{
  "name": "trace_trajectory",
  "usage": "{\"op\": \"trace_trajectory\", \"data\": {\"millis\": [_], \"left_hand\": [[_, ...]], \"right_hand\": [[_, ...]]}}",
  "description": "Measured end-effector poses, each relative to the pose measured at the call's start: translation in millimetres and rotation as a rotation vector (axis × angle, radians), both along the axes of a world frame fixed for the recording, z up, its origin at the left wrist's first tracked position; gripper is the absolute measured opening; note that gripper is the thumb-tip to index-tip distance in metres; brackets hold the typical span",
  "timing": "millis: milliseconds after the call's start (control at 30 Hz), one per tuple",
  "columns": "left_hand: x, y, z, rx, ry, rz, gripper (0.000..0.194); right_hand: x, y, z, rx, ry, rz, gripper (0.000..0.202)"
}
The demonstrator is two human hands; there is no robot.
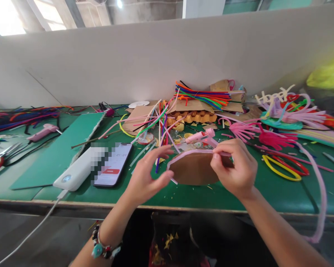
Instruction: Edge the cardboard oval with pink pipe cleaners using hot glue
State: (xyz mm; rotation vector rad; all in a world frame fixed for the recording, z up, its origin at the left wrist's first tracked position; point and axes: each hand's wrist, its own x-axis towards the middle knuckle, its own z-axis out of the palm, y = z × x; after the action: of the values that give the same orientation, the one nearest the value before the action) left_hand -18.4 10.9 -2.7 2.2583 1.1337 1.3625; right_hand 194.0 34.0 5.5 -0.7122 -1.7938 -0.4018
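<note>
A piece of brown cardboard (196, 168) with a rounded outline sits in front of me. Along its upper edge runs a light pink pipe cleaner (189, 152). My right hand (235, 167) pinches the pipe cleaner and the cardboard's upper right edge between thumb and fingers. Thumb and fingers apart, my left hand (149, 174) hovers at the cardboard's left end; whether its thumb touches the edge I cannot tell. A pink glue gun (202, 136) lies just behind the cardboard. From the right side a long pink fuzzy strip (321, 193) loops down over the table edge.
A phone (118, 163) and a white power bank (78, 170) lie on the green table (153, 198) at left. Scissors (0, 161) and another pink tool (46, 131) are farther left. Bundled pipe cleaners (203, 95) rest at the back. Yellow loops (281, 170) lie right.
</note>
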Motion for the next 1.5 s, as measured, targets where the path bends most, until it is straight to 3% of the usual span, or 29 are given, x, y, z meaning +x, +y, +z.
{"op": "trace_trajectory", "data": {"millis": [67, 133, 400, 767, 933, 1033, 1167, 1333, 1500], "left_hand": [[5, 0, -2.2, -0.014, 0.092, -0.008, 0.037], [10, -1, -3.3, 0.008, 0.112, 0.033, 0.027], [13, -6, 4.5, 0.213, -0.018, 0.187, 0.003], [16, -11, 7.1, 0.34, 0.146, 0.35, 0.008], [15, -12, 10.0, 0.273, 0.12, 0.334, 0.011], [12, -15, 12.5, 0.135, 0.024, 0.226, 0.002], [11, -20, 16.1, -0.015, -0.108, 0.033, 0.033], [19, -25, 20.2, -0.001, 0.026, 0.04, 0.008], [25, -27, 22.5, -0.065, -0.029, 0.079, 0.008]], "right_hand": [[-1, 0, -0.2, 0.009, 0.0, -0.001, 0.018], [-1, 0, -0.3, 0.015, 0.0, -0.012, 0.018], [-8, -7, 3.0, 0.045, -0.044, 0.008, 0.021], [-12, -12, 3.7, 0.042, -0.055, 0.024, 0.02], [-12, -10, 3.7, 0.043, -0.056, 0.026, 0.02], [-12, -10, 4.6, 0.04, -0.057, 0.034, 0.019], [-13, -15, 5.2, 0.089, -0.091, 0.067, 0.018], [-13, -20, 2.9, 0.201, -0.21, 0.023, 0.015], [-15, -19, 2.4, 0.26, -0.253, -0.043, 0.011]]}}
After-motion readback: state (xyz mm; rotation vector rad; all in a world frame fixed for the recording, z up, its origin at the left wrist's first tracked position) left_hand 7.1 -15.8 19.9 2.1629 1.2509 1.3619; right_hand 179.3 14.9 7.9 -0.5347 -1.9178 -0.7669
